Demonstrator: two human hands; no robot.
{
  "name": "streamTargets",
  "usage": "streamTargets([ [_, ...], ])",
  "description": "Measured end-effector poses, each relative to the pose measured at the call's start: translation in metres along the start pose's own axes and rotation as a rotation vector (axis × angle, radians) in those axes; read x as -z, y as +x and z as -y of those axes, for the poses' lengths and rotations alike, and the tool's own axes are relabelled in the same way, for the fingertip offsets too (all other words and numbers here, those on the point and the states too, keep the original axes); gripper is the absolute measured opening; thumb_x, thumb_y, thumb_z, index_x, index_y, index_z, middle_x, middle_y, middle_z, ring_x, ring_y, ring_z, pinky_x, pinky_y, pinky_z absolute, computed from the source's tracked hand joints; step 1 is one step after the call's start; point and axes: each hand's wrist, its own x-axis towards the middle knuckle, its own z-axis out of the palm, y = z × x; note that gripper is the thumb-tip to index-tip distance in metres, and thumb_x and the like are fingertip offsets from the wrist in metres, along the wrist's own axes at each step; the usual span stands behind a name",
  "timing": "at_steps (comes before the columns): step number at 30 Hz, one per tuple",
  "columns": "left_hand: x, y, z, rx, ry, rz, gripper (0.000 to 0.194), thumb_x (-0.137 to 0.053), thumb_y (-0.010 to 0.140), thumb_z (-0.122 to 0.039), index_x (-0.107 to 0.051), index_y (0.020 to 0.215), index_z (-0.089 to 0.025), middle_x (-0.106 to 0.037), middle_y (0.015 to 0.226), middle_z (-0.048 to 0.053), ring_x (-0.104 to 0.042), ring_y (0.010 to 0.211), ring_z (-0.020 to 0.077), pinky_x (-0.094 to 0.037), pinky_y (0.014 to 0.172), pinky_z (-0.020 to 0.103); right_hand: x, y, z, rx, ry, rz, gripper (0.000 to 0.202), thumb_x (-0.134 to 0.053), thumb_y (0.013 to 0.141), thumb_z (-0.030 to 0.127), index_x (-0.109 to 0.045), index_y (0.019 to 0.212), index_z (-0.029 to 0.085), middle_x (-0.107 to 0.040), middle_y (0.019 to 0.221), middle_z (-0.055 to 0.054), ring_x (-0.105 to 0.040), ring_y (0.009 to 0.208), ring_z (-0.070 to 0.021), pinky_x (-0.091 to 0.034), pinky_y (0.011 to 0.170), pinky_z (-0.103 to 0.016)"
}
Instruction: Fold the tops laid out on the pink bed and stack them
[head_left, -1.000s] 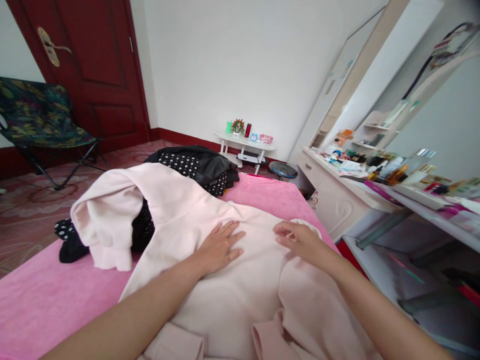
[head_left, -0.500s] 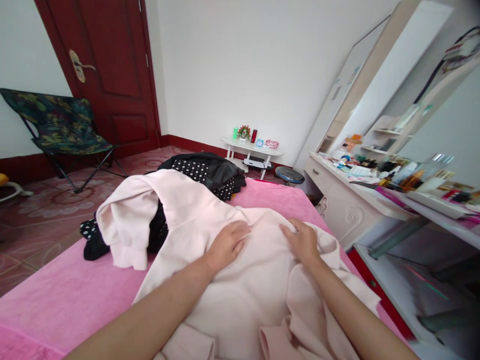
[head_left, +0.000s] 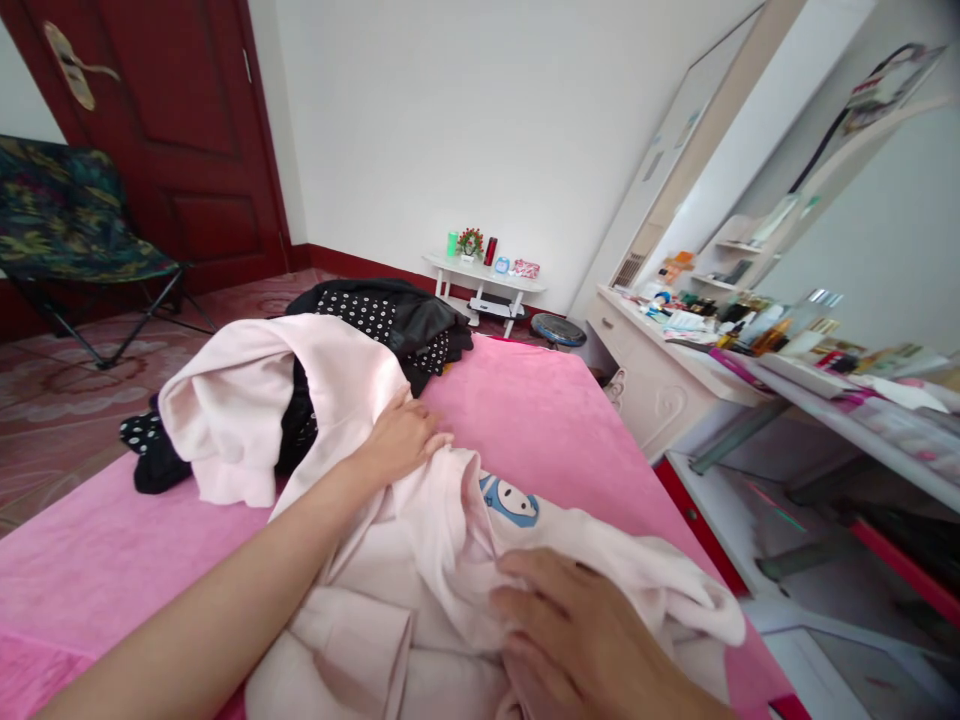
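Observation:
A pale pink sweatshirt [head_left: 352,375] lies rumpled across the bed, one sleeve draped to the left. Its right side is bunched, and a blue-and-white cartoon print [head_left: 512,500] shows beyond the folds. My left hand [head_left: 401,440] rests palm down on the fabric near the base of that sleeve, thumb apart from the fingers. Closer to me, my right hand [head_left: 581,625] hovers over or touches the bunched part with its fingers spread; contact is hard to judge. Black clothes with white dots [head_left: 360,312] lie heaped behind and partly under the sleeve.
The pink bed cover [head_left: 525,400] extends around the sweatshirt. On the right stands a dressing table [head_left: 660,385] crowded with bottles. A small white table [head_left: 480,272] is by the far wall, with a round stool [head_left: 557,330] beside it. A folding chair [head_left: 82,220] stands left, near the red door [head_left: 180,130].
The sweatshirt's right part has been drawn back toward me, uncovering the print and more bed cover. My left hand has shifted left, my right hand nearer to me. The view has turned slightly.

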Motion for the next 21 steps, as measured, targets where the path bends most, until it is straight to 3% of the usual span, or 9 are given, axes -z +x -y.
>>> streamTargets([
  [3, 0.003, -0.011, 0.010, -0.028, 0.015, 0.090, 0.042, -0.034, 0.095, -0.046, -0.068, 0.099, -0.020, -0.068, 0.087, 0.006, -0.059, 0.090, 0.0211, -0.021, 0.106, 0.045, 0.022, -0.008, -0.020, -0.078, -0.197, -0.233, 0.040, -0.047, 0.083, 0.030, -0.051, 0.122, 0.040, -0.052, 0.135, 0.003, -0.052, 0.118, -0.0270, -0.046, 0.097, -0.041],
  [5, 0.012, -0.020, 0.017, -0.043, 0.012, 0.100, 0.045, -0.034, 0.095, -0.048, -0.069, 0.093, -0.021, -0.066, 0.083, 0.006, -0.059, 0.086, 0.0210, -0.024, 0.102, 0.043, 0.027, -0.015, -0.042, -0.147, -0.305, -0.300, 0.049, -0.054, 0.078, 0.027, -0.051, 0.126, 0.034, -0.052, 0.135, -0.003, -0.050, 0.120, -0.0305, -0.044, 0.099, -0.045],
  [8, 0.029, -0.032, 0.031, -0.050, 0.061, 0.104, 0.049, -0.035, 0.092, -0.053, -0.069, 0.094, -0.018, -0.063, 0.081, 0.008, -0.058, 0.083, 0.0219, -0.032, 0.092, 0.041, 0.029, -0.029, -0.077, -0.282, -0.334, -0.259, 0.045, -0.056, 0.076, 0.028, -0.056, 0.122, 0.026, -0.061, 0.122, -0.009, -0.058, 0.109, -0.0297, -0.047, 0.091, -0.043],
  [12, 0.042, -0.047, 0.048, -0.062, 0.171, 0.164, 0.048, -0.045, 0.087, -0.058, -0.066, 0.101, -0.017, -0.064, 0.093, 0.011, -0.057, 0.091, 0.0253, -0.036, 0.083, 0.037, 0.032, -0.046, -0.113, -0.467, -0.158, -0.131, 0.021, -0.049, 0.084, 0.036, -0.066, 0.091, 0.025, -0.068, 0.084, -0.003, -0.065, 0.078, -0.0223, -0.048, 0.067, -0.031],
  [14, 0.047, -0.049, 0.050, -0.065, 0.171, 0.212, 0.040, -0.049, 0.086, -0.053, -0.067, 0.093, -0.017, -0.065, 0.090, 0.009, -0.057, 0.090, 0.0251, -0.036, 0.083, 0.036, 0.038, -0.050, -0.123, -0.500, -0.025, -0.173, 0.019, -0.050, 0.083, 0.037, -0.064, 0.083, 0.025, -0.066, 0.072, -0.001, -0.062, 0.068, -0.0196, -0.044, 0.058, -0.027],
  [16, 0.057, -0.046, 0.047, -0.069, 0.092, 0.247, 0.032, -0.050, 0.088, -0.044, -0.066, 0.083, -0.017, -0.064, 0.083, 0.006, -0.057, 0.083, 0.0216, -0.037, 0.081, 0.034, 0.050, -0.050, -0.128, -0.516, 0.121, -0.309, 0.018, -0.051, 0.081, 0.037, -0.063, 0.084, 0.024, -0.063, 0.068, 0.000, -0.057, 0.059, -0.0169, -0.041, 0.053, -0.025],
  [18, 0.075, -0.038, 0.042, -0.048, -0.064, 0.201, 0.032, -0.046, 0.090, -0.039, -0.063, 0.078, -0.015, -0.062, 0.079, 0.003, -0.055, 0.077, 0.0169, -0.038, 0.080, 0.030, 0.071, -0.046, -0.130, -0.524, 0.258, -0.556, 0.015, -0.055, 0.079, 0.034, -0.062, 0.085, 0.022, -0.062, 0.069, 0.000, -0.053, 0.056, -0.0145, -0.038, 0.051, -0.024],
  [21, 0.111, -0.026, 0.033, 0.090, -0.342, -0.128, 0.035, -0.041, 0.092, -0.041, -0.057, 0.082, -0.011, -0.059, 0.093, 0.001, -0.052, 0.087, 0.0139, -0.039, 0.084, 0.026, 0.105, -0.037, -0.131, -0.487, 0.390, -1.143, 0.014, -0.061, 0.073, 0.028, -0.063, 0.086, 0.021, -0.060, 0.075, -0.001, -0.049, 0.058, -0.0123, -0.036, 0.053, -0.024],
])
